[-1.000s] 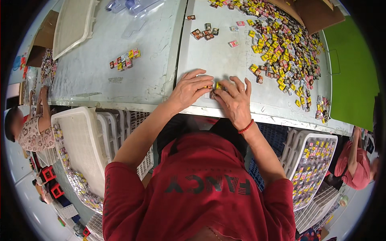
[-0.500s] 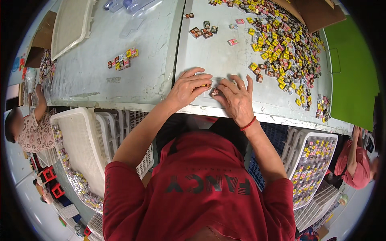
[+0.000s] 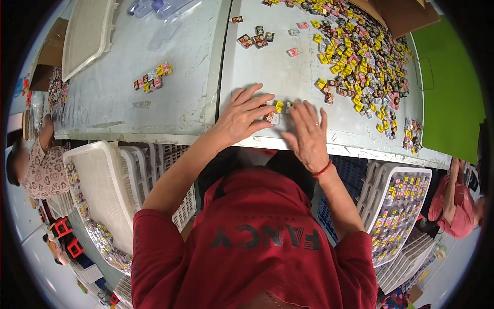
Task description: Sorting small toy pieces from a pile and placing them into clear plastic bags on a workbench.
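At the near edge of the white table, a few tiny printed boxes lie between my two hands. My left hand (image 3: pixel 241 117) rests with its fingers spread; its thumb and fingertips reach a dark brown box (image 3: pixel 269 117) beside a yellow box (image 3: pixel 279 106). My right hand (image 3: pixel 309 133) has its fingers stretched out, the fingertips close to a black-and-white box (image 3: pixel 289 107). Part of that box is covered by the fingers, so I cannot tell whether it is touched. A faint clear plastic piece seems to lie beneath these boxes.
A large heap of tiny boxes (image 3: pixel 355 62) spreads over the right of the table, a cardboard box (image 3: pixel 406 18) behind it. Brown boxes (image 3: pixel 260 40) lie farther off; a grouped set (image 3: pixel 153 78) sits left. White crates (image 3: pixel 98 180) stand below the edge. Other people work at both sides.
My right hand has loosened its pinch on the dark brown box, and its fingers have straightened. My left fingers have spread. The yellow and black-and-white boxes now show between my hands.
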Demonstrator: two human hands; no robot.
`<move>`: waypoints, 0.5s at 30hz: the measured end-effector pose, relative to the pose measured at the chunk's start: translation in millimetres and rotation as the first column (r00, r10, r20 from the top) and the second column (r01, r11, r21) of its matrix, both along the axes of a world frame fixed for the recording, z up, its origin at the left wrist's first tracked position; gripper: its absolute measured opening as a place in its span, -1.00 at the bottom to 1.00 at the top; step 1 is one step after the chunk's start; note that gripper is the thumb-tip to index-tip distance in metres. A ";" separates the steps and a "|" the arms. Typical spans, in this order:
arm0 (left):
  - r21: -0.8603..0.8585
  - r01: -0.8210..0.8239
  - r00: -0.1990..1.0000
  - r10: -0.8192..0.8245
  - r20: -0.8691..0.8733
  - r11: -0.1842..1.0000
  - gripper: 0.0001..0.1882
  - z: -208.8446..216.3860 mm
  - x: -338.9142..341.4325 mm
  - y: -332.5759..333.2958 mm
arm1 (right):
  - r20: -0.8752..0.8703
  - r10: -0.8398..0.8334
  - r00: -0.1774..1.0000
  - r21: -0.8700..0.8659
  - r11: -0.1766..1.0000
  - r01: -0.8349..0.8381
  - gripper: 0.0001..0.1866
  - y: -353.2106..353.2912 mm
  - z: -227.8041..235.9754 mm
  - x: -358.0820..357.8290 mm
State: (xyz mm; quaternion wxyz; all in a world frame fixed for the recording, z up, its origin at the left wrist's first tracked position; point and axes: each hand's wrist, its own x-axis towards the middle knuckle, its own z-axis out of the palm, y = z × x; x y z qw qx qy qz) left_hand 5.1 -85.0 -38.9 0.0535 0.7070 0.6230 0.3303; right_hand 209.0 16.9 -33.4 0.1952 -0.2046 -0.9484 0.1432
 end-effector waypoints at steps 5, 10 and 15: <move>-0.011 -0.061 0.998 0.061 -0.008 0.998 -0.73 -10.5 2.4 2.9 | 0.121 0.051 0.991 -0.035 0.998 -0.047 -0.32 -7.0 -2.8 -4.5; 0.040 -0.122 0.992 0.123 -0.010 0.992 -0.75 -13.9 8.4 5.5 | 0.129 0.054 0.990 -0.013 0.999 -0.053 -0.31 -8.9 -4.0 -6.3; 0.032 -0.148 0.989 0.147 0.035 0.989 -0.74 -16.7 5.8 6.3 | 0.195 0.029 0.980 0.074 0.996 -0.044 -0.30 -14.0 -1.4 -14.3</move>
